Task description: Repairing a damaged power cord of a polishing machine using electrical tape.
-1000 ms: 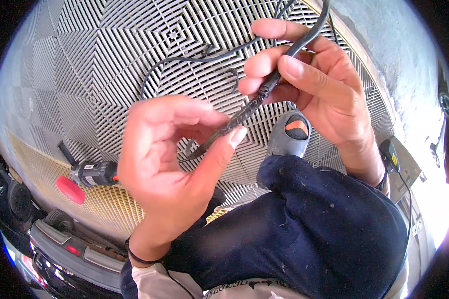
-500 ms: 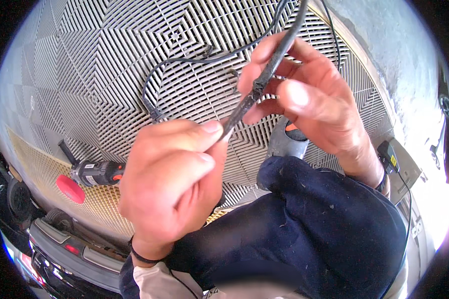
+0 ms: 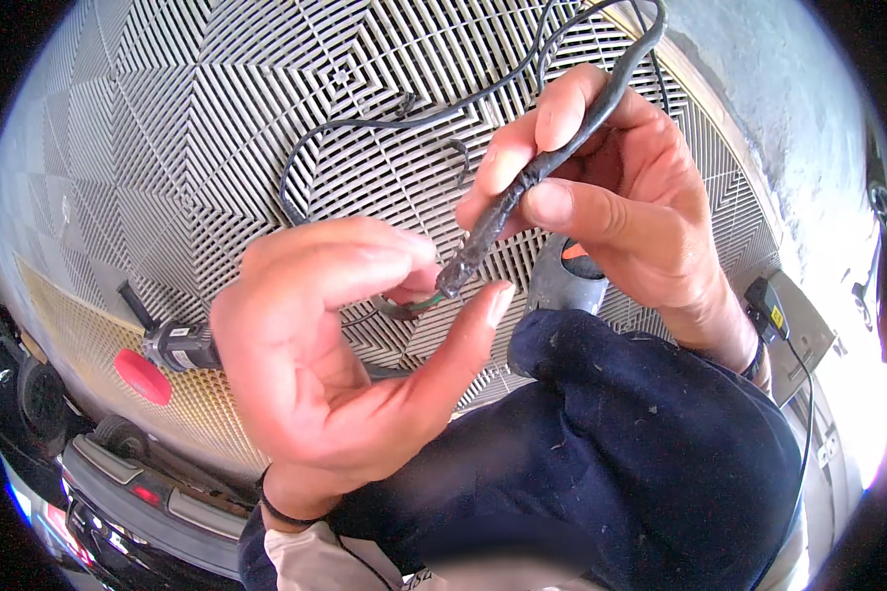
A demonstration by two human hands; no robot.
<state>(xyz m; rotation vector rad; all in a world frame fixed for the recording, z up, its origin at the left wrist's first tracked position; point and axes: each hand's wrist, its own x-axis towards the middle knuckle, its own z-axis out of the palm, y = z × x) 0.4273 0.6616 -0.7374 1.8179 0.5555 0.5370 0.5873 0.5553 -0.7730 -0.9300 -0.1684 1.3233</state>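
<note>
Between the thumb and fingers of my right hand (image 3: 650, 217) is a black cable (image 3: 621, 79), held at a slant above the floor. A wrinkled, black-taped stretch (image 3: 485, 236) of it slopes down toward my left hand (image 3: 325, 345). That hand has its thumb and fingers apart around the cable's lower end, with a gap on the thumb side. A thin greenish wire (image 3: 426, 303) shows by the lower end, partly hidden behind the left fingers. Whether those fingertips touch the wire is unclear.
More black cable (image 3: 365, 122) snakes over the slatted grey floor tiles (image 3: 256, 98). At left lies a dark power tool (image 3: 182, 345) beside a red round pad (image 3: 142, 376). A grey shoe (image 3: 567, 286) is below my right hand. A dark car (image 3: 158, 512) stands at lower left.
My left hand has let go of the taped cable and opened, exposing its lower end and a greenish wire. My right fingers have closed onto the cable.
</note>
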